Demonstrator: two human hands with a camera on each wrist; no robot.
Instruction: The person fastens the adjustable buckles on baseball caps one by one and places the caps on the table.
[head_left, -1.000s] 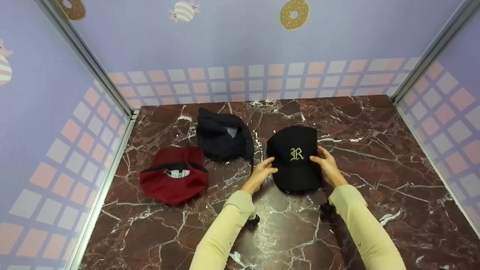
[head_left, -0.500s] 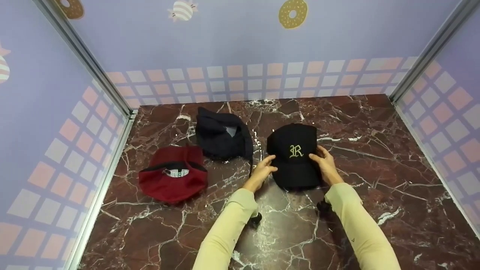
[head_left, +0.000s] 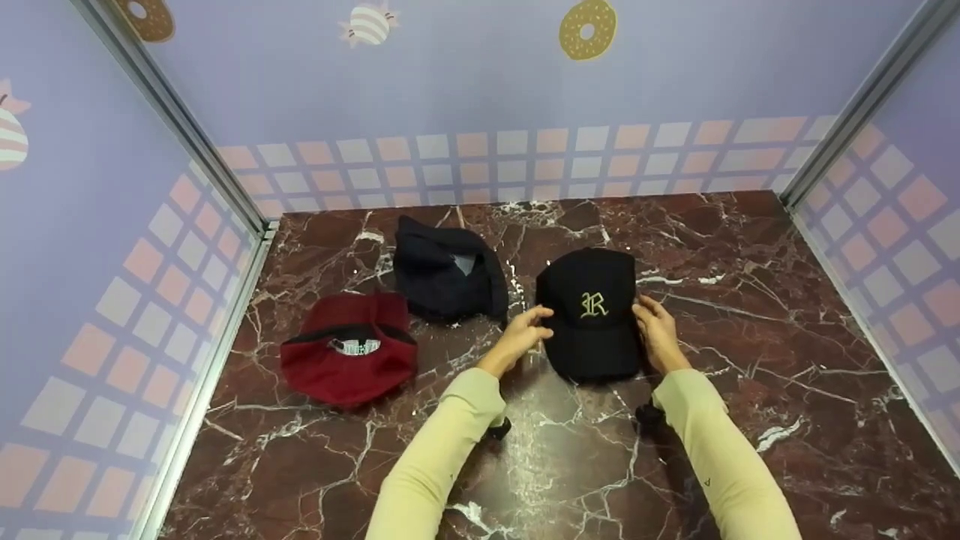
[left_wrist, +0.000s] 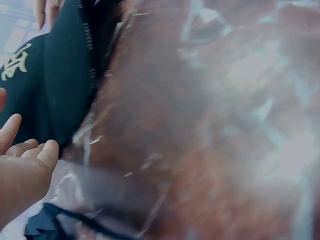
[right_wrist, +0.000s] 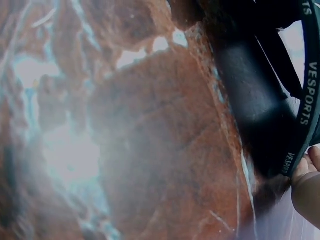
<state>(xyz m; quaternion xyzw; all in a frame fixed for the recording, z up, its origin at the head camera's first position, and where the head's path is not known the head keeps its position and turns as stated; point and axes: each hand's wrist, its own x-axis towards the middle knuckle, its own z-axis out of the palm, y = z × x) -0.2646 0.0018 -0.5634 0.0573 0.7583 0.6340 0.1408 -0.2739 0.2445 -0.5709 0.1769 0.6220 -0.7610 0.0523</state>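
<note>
A black baseball cap (head_left: 589, 307) with a yellow embroidered "R" sits on the marble-patterned surface, its brim toward me. My left hand (head_left: 519, 339) is beside the cap's left edge with its fingers extended; in the left wrist view the fingers of the left hand (left_wrist: 27, 165) are spread apart at the cap (left_wrist: 62, 75). On the other side, my right hand (head_left: 656, 330) lies along the cap's right edge, thumb right at the side. The right wrist view shows the right hand's fingers (right_wrist: 306, 165) at the lettered brim edge (right_wrist: 307, 95).
To the left lies a dark red cap (head_left: 345, 379), its opening and white label showing. Behind it rests a dark navy hat (head_left: 427, 277), also with its inside visible. Purple patterned panels (head_left: 480, 90) enclose the surface at the back and both sides.
The right thumb has moved off the cap's front to its side edge. The left hand has drawn slightly away from the cap. The cap stays in nearly the same place.
</note>
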